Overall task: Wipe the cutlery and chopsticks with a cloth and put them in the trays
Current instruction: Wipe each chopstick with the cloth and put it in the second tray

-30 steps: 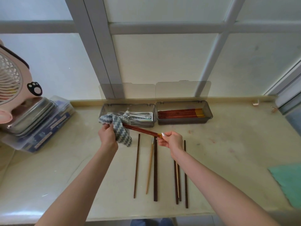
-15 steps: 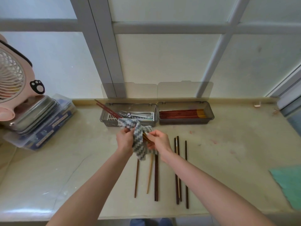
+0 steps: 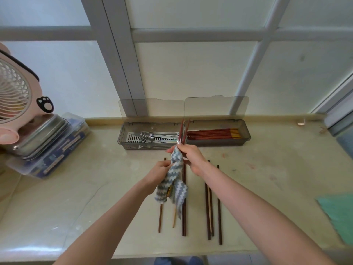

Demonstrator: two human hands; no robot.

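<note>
Before me a pale stone counter (image 3: 76, 197) runs under a window of frosted panes (image 3: 191, 73) in grey frames (image 3: 118, 54), with a pink fan (image 3: 13, 92) at my left.

The striped cloth (image 3: 172, 180) swallows the lower part of the held chopsticks (image 3: 186, 129); below it only a yellowish tip peeks out. The left hand (image 3: 158, 174) is half buried in its folds. Cloth and right forearm (image 3: 248, 197) cover stretches of the loose chopsticks (image 3: 219, 207). The left edge cuts off the pink fan (image 3: 13, 96), the right edge the green cloth (image 3: 338, 213). The labels on the box (image 3: 47, 161) are too small to read.
</note>
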